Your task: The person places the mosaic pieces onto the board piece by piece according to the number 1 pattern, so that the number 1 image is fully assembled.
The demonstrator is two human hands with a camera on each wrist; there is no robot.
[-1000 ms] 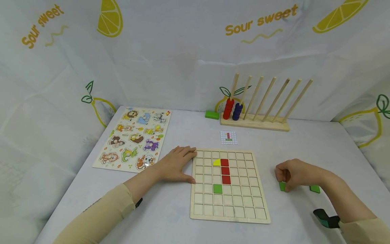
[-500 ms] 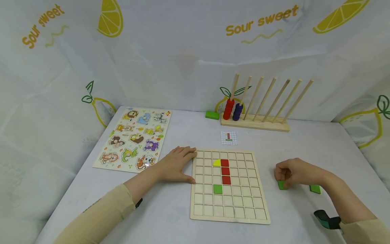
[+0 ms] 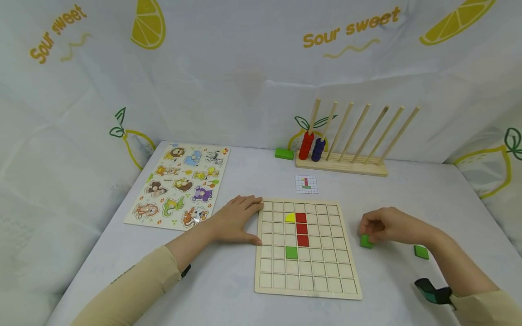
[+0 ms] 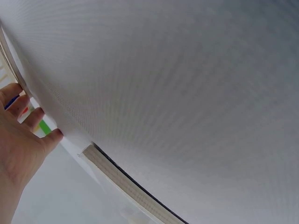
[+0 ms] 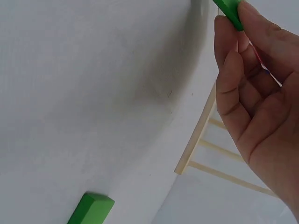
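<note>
My right hand (image 3: pixel 385 225) pinches a green square tile (image 3: pixel 366 242) between thumb and fingers, just right of the wooden grid board (image 3: pixel 326 285). The right wrist view shows that green tile (image 5: pixel 229 11) at the fingertips. My left hand (image 3: pixel 234 220) rests at the board's left edge with fingers extended. On the board a yellow quarter-round tile (image 3: pixel 290 218) sits beside the top of a column of red tiles (image 3: pixel 302 228). One green tile (image 3: pixel 291 252) lies lower, a column to the left. Another green tile (image 3: pixel 421 251) lies on the table by my right forearm.
A small printed pattern card (image 3: pixel 306 184) lies behind the board. Further back stand a peg abacus (image 3: pixel 342 165) with red and blue beads and a green block (image 3: pixel 284 154). An animal puzzle board (image 3: pixel 177 185) is at the left. A patterned white cloth (image 3: pixel 244 81) hangs behind.
My right hand has lifted the green tile and moved it slightly left and away from me, toward the board. The left hand and board have stayed put.
</note>
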